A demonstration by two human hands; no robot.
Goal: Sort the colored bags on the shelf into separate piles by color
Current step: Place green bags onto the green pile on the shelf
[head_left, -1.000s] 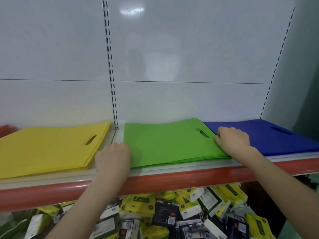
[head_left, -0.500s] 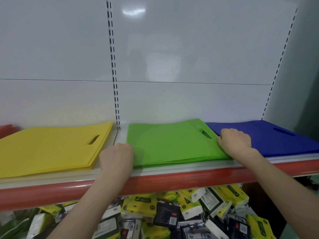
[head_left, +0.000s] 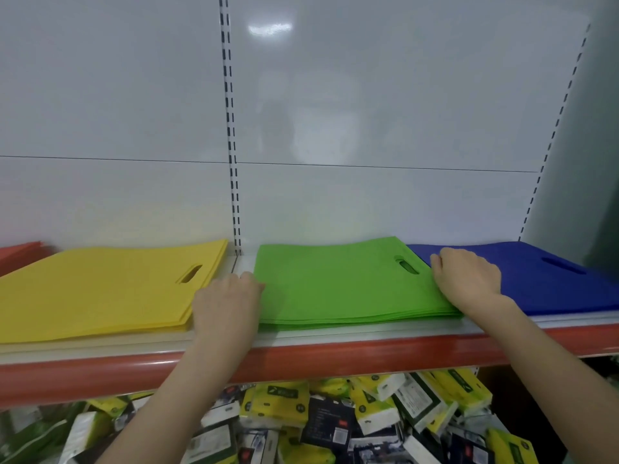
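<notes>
Four flat piles of bags lay side by side along the shelf (head_left: 335, 338): a sliver of red pile (head_left: 16, 254) at the far left, then the yellow pile (head_left: 100, 296), the green pile (head_left: 341, 283) and the blue pile (head_left: 542, 283) on the right. Both hands flanked the green one. The left hand (head_left: 226, 304) sat in the gap between yellow and green, its back turned up and its bent fingers against the green pile's left edge, just beside the yellow pile's near right corner. The right hand (head_left: 469, 279) rested at the green pile's right edge, where it met the blue pile, knuckles raised and fingers curled down onto the seam between the two colours, close to the green handle slot (head_left: 406, 265). On both hands the fingertips were hidden, so whether they pinched any bags or only pressed against the stack could not be told. The green pile lay squarely between the two hands, its layered near edge showing above the shelf's orange front lip (head_left: 335, 358). Below the shelf lay a jumble of yellow, white and black packets (head_left: 284, 406). A white back panel (head_left: 368, 128) rose behind the piles
</notes>
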